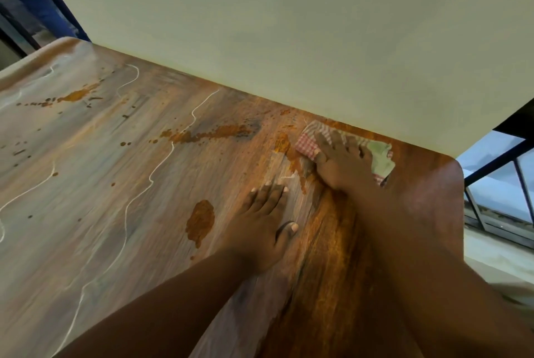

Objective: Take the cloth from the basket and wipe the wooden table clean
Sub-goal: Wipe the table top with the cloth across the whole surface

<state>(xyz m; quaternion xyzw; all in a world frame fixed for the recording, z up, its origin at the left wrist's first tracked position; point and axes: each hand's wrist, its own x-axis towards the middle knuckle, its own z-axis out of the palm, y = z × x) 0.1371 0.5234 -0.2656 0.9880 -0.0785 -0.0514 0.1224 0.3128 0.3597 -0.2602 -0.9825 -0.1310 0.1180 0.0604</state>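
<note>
head view: wiping underway at the far right corner

the right hand (342, 162) is pressing the cloth (381, 159) flat with spread fingers, holding it by pressure, not pinching it. the cloth is lying on the table (427, 193) near the wall (260, 25), just right of an orange smear (284, 145). the left hand (261, 230) is resting open on the wood, palm down, bracing and holding nothing. to do this well, she is needing firm, even pressure and overlapping strokes, dragging the smear toward the cloth's clean side rather than spreading it. plenty is waiting: a blot (200, 220) beside the left hand, a streak (213, 133) mid-table, splatter (76, 95) far left. no basket is showing.
</note>
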